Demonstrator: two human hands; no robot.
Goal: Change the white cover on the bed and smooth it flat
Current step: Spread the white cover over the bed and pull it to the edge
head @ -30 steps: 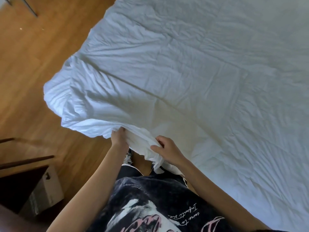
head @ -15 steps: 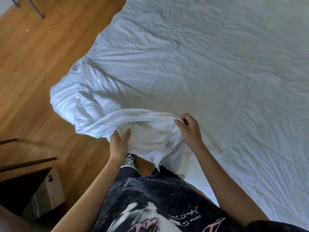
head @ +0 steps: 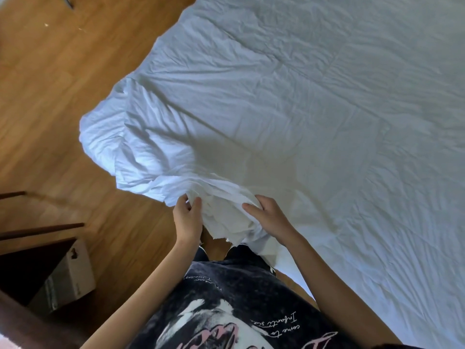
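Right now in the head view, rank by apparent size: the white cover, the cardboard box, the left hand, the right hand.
1. white cover, which fills most of the view
2. cardboard box, partly hidden
3. left hand and right hand: they look alike, no ranking; both grip the cover's bunched edge.

Both bare forearms reaching forward and down from the lower edge of view, converging just beyond the dark printed shirt (head: 226,298). Left hand (head: 187,217) raised palm toward the bunched edge of the white cover (head: 276,109), fingers and thumb pinching a fold. Right hand (head: 270,219) beside it, near but apart, fingers curled over the same gathered edge, thumb underneath.
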